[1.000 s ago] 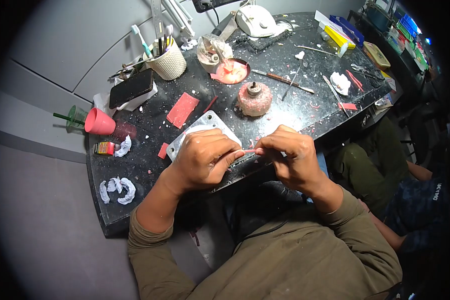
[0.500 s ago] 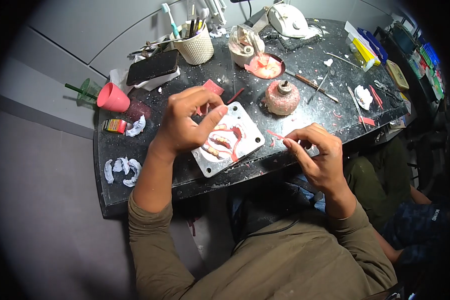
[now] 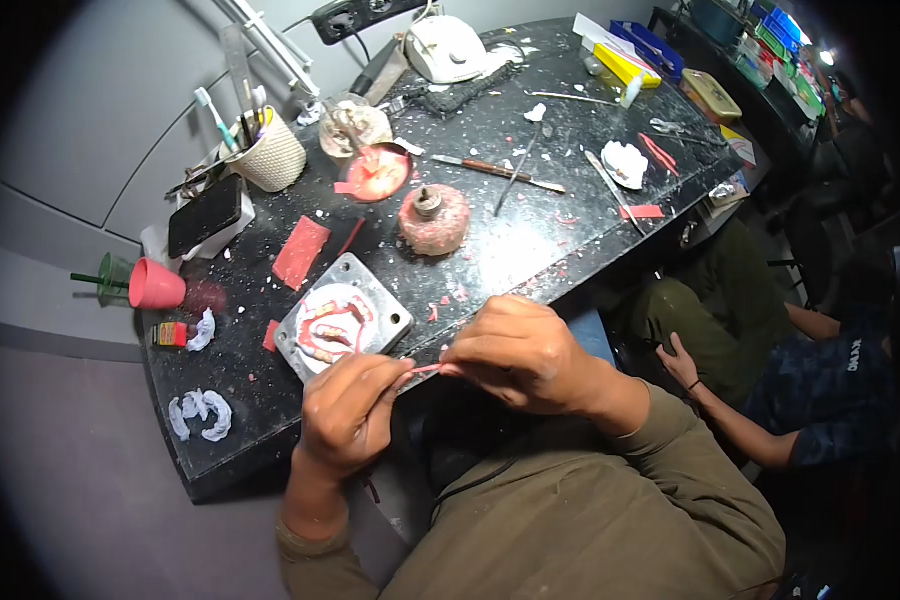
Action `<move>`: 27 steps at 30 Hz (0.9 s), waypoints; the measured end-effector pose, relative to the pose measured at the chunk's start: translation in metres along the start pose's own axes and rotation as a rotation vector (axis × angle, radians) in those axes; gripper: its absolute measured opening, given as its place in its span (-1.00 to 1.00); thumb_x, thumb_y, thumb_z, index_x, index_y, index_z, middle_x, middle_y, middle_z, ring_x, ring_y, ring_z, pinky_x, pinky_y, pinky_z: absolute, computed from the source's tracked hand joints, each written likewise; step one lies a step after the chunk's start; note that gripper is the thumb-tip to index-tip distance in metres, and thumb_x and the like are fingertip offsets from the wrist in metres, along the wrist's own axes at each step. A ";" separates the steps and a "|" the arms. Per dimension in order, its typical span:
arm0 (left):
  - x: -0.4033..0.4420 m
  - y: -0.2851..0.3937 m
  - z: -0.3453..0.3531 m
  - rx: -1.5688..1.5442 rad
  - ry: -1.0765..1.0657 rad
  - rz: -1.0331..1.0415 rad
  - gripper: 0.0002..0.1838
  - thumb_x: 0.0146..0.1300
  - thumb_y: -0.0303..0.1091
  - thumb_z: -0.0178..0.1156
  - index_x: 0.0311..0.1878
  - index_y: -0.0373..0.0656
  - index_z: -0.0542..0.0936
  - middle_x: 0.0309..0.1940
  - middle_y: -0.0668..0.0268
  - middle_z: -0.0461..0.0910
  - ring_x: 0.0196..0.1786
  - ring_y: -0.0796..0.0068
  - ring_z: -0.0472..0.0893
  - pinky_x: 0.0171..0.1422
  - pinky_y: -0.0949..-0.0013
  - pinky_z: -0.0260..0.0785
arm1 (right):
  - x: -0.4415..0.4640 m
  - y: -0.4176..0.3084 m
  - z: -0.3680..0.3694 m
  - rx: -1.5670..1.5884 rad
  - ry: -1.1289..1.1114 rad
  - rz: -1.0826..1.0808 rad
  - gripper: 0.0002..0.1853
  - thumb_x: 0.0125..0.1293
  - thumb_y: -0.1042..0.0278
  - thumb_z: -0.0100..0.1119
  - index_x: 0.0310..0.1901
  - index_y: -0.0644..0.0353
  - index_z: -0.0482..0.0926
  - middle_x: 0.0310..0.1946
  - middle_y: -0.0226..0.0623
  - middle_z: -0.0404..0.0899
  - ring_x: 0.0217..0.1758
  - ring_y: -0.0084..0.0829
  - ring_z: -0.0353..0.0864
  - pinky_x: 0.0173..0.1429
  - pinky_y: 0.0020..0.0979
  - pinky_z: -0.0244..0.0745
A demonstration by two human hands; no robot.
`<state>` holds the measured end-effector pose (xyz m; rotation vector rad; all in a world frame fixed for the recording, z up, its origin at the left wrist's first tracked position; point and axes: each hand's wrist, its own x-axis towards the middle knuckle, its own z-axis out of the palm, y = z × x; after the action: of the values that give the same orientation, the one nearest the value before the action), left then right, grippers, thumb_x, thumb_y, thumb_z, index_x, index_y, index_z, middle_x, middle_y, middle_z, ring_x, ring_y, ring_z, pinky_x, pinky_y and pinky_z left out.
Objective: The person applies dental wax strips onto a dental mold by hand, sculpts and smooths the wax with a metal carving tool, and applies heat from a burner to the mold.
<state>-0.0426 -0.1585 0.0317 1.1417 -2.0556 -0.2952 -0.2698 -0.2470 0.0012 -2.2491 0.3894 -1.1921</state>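
Between both hands is a thin strip of pink wax, held level just off the table's front edge. My left hand pinches one end between thumb and fingertips. The other end is in the closed fingers of my right hand. Behind my left hand lies a square metal dental flask, its near corner hidden by that hand. Set in its white plaster is a denture with a row of teeth and pink wax around them.
A wax-spattered spirit burner stands behind the flask, near a dish of pink wax. A wax sheet, a wax knife and a pink cup lie around. At right sits another person.
My left hand has come down from above the flask to the strip's free end. My right hand has moved in beside it. The view has shifted to the right.
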 end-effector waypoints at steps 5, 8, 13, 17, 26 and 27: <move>-0.045 0.015 0.039 0.206 0.349 -0.300 -0.89 0.21 -0.69 0.38 -0.21 -0.36 0.71 -0.35 0.07 0.71 -0.30 0.17 0.71 -0.14 0.29 0.54 | -0.013 0.034 -0.063 -0.458 0.341 0.381 -0.79 0.25 0.35 0.46 -0.14 0.23 0.74 -0.21 -0.13 0.75 -0.18 -0.14 0.72 -0.03 -0.24 0.58; -0.062 0.016 0.057 0.265 0.406 -0.415 -0.89 0.22 -0.69 0.36 -0.18 -0.38 0.71 -0.32 0.06 0.68 -0.28 0.16 0.69 -0.14 0.27 0.53 | -0.038 0.066 -0.111 -0.850 0.446 0.553 -0.74 0.25 0.33 0.48 -0.08 0.26 0.75 -0.15 -0.10 0.74 -0.15 -0.11 0.71 0.00 -0.22 0.59; -0.062 0.019 0.057 0.332 0.424 -0.516 -0.89 0.24 -0.63 0.38 -0.17 -0.33 0.74 -0.34 0.11 0.64 -0.32 0.19 0.66 -0.22 0.27 0.50 | -0.052 0.082 -0.134 -0.634 0.402 0.813 -0.79 0.37 0.39 0.40 -0.07 0.34 0.73 -0.24 -0.14 0.73 -0.25 -0.34 0.72 -0.08 -0.36 0.59; -0.059 0.018 0.056 0.348 0.394 -0.553 -0.90 0.25 -0.57 0.40 -0.17 -0.28 0.76 -0.34 0.17 0.65 -0.36 0.25 0.66 -0.25 0.29 0.49 | -0.056 0.084 -0.128 -0.633 0.362 0.866 -0.82 0.38 0.41 0.38 -0.09 0.34 0.73 -0.32 -0.16 0.77 -0.28 -0.41 0.74 -0.07 -0.38 0.59; -0.065 0.013 0.060 0.308 0.447 -0.550 -0.86 0.24 -0.54 0.43 -0.13 -0.22 0.80 -0.33 0.24 0.64 -0.43 0.44 0.59 -0.31 0.38 0.43 | -0.035 0.075 -0.121 -0.656 0.268 0.939 -0.83 0.38 0.44 0.35 -0.11 0.38 0.73 -0.35 -0.18 0.77 -0.30 -0.45 0.74 -0.10 -0.38 0.59; -0.065 0.013 0.060 0.306 0.449 -0.552 -0.86 0.24 -0.54 0.43 -0.13 -0.22 0.80 -0.33 0.24 0.64 -0.43 0.44 0.59 -0.31 0.38 0.43 | -0.033 0.074 -0.121 -0.687 0.244 0.970 -0.83 0.38 0.45 0.35 -0.11 0.39 0.73 -0.35 -0.18 0.77 -0.30 -0.45 0.73 -0.10 -0.38 0.59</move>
<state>-0.0729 -0.1077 -0.0358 1.7770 -1.3958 0.0242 -0.3879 -0.3317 -0.0106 -1.9076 1.9503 -0.8268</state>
